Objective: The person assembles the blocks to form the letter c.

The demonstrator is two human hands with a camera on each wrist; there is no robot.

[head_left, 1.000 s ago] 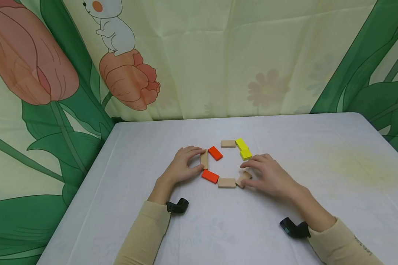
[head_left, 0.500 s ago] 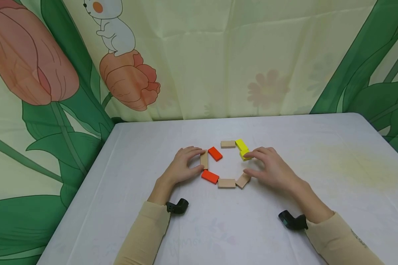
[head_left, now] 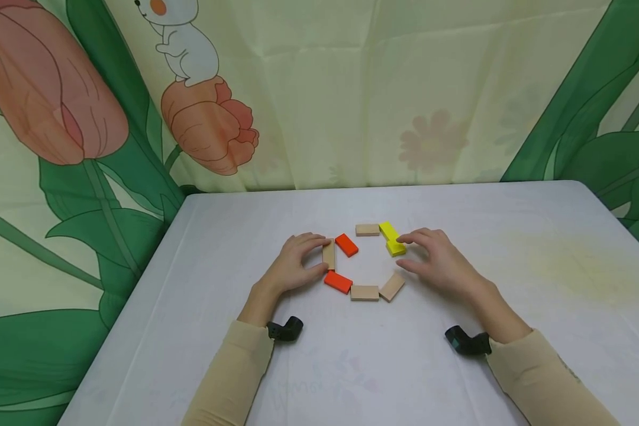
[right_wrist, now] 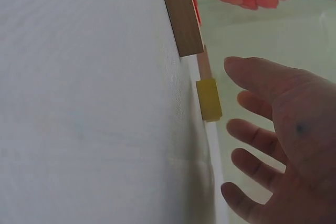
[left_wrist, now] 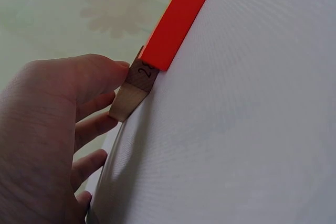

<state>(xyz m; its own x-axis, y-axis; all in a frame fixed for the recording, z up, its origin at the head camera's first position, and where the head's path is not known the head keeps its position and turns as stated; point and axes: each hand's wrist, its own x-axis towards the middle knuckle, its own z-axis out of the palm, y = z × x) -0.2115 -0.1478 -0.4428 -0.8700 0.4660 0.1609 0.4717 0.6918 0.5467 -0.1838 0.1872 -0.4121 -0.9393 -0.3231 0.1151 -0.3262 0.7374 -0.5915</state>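
Observation:
My left hand (head_left: 293, 265) holds an upright-lying plain wooden block (head_left: 328, 254) by its two ends, thumb at the near end and index finger at the far end. A red block (head_left: 338, 282) touches its near end, and another red block (head_left: 347, 245) lies at its far right. Beside the lower yellow block (head_left: 396, 248) is my right hand (head_left: 442, 260), fingers spread and relaxed around nothing; whether the index fingertip touches that block is hard to tell. A slanted wooden block (head_left: 391, 287) lies just below the right thumb. The right wrist view shows a yellow block (right_wrist: 209, 100) apart from the fingers.
The blocks form a rough ring on the white-covered table (head_left: 319, 367). A wooden block (head_left: 364, 293) closes its near side; another wooden block (head_left: 367, 229) and an upper yellow block (head_left: 388, 230) lie at the far side. A printed curtain (head_left: 330, 94) hangs behind the table.
My right hand has let go of the slanted wooden block and moved away from me to beside the lower yellow block. My left hand keeps its hold, and the blocks look unmoved.

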